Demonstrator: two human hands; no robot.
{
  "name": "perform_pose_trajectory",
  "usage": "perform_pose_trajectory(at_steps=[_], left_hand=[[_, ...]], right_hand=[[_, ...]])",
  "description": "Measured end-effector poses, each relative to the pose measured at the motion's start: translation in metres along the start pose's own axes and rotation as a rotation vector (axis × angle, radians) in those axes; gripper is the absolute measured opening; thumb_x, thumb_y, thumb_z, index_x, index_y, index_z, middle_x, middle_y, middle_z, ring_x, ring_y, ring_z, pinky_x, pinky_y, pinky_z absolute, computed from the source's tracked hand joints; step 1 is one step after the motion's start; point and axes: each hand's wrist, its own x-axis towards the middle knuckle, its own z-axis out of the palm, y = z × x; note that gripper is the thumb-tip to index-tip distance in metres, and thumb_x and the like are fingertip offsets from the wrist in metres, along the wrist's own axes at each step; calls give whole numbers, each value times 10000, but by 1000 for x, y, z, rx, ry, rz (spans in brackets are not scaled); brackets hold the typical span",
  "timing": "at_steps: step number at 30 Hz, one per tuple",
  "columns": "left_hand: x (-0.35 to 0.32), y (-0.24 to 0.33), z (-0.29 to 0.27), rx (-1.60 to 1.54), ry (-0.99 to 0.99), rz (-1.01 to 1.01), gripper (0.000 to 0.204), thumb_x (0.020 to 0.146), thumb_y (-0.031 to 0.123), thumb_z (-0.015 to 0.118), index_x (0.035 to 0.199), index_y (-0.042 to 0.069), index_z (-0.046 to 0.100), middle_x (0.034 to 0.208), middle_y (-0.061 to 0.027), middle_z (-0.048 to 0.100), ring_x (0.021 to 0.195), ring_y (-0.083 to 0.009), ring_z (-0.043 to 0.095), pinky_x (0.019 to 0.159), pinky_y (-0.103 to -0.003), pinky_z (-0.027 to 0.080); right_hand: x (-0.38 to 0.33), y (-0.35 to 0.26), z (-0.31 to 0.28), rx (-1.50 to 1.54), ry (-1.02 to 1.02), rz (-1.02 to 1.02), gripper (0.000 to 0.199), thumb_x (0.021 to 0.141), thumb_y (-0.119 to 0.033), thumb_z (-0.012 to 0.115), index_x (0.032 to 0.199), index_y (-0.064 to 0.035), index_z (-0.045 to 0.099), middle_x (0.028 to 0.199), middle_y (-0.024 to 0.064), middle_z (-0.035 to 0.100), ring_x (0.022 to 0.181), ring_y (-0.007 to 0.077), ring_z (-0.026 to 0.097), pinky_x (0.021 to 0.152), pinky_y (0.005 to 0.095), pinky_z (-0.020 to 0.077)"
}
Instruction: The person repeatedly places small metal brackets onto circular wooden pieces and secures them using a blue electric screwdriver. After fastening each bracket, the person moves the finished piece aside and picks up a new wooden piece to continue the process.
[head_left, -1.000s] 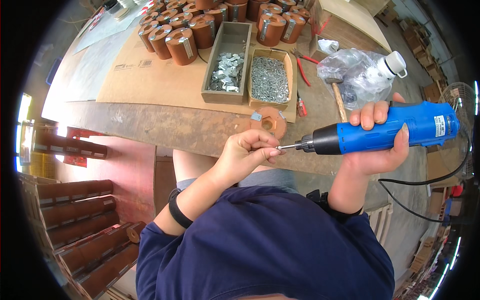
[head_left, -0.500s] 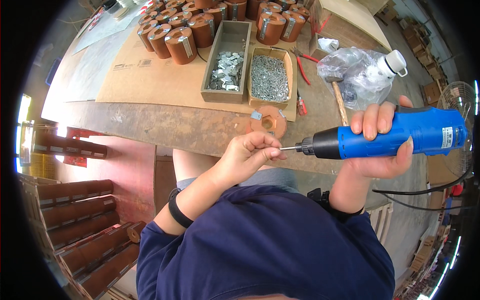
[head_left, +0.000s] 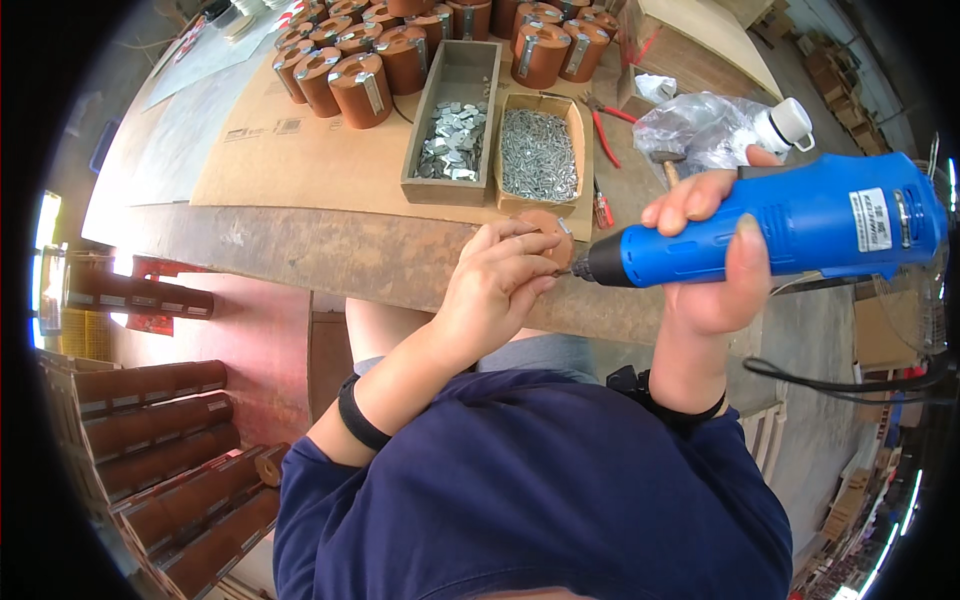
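Observation:
A blue electric screwdriver (head_left: pixel 810 225) with a black nose lies nearly level in my right hand (head_left: pixel 735 285), fingers and thumb wrapped round its body. Its chuck and tip point left at my left hand (head_left: pixel 497 275). The fingers of that hand are pinched together at the tip, and what they hold there is hidden. Partly covered behind them, a brown round block (head_left: pixel 558 230) lies at the table's near edge, with a small metal plate on its rim.
A grey tray (head_left: pixel 412 170) of metal plates and a cardboard box (head_left: pixel 583 150) of screws stand beyond. Several brown cylinders (head_left: pixel 362 95) are behind them. Red-handled pliers (head_left: pixel 606 140), a small red screwdriver (head_left: pixel 603 210), a hammer (head_left: pixel 671 172) and a plastic bag (head_left: pixel 690 125) lie to the right.
The electric screwdriver has moved left and slightly up, tilting its nose lower. My left hand has shifted up over the round block, now covering part of it.

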Motion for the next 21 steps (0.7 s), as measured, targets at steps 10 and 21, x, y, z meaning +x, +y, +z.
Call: perform_pose_trajectory(at_steps=[10,21], left_hand=[[-12,-15,11,119,18,-34,314,651,-61,516,932,33,621,1170,-92,515,1117,-357,395,911,-444,323],[-12,-18,14,145,-6,-77,260,659,-37,550,900,20,628,1183,-108,511,1136,-386,374,949,-453,292]], right_hand=[[-2,18,10,-241,-47,40,495,763,-116,484,1194,13,280,779,122,512,656,206,541,631,374,483],[-7,31,8,-267,-91,42,443,774,-68,483,1160,10,280,779,117,526,650,198,544,633,362,483]])
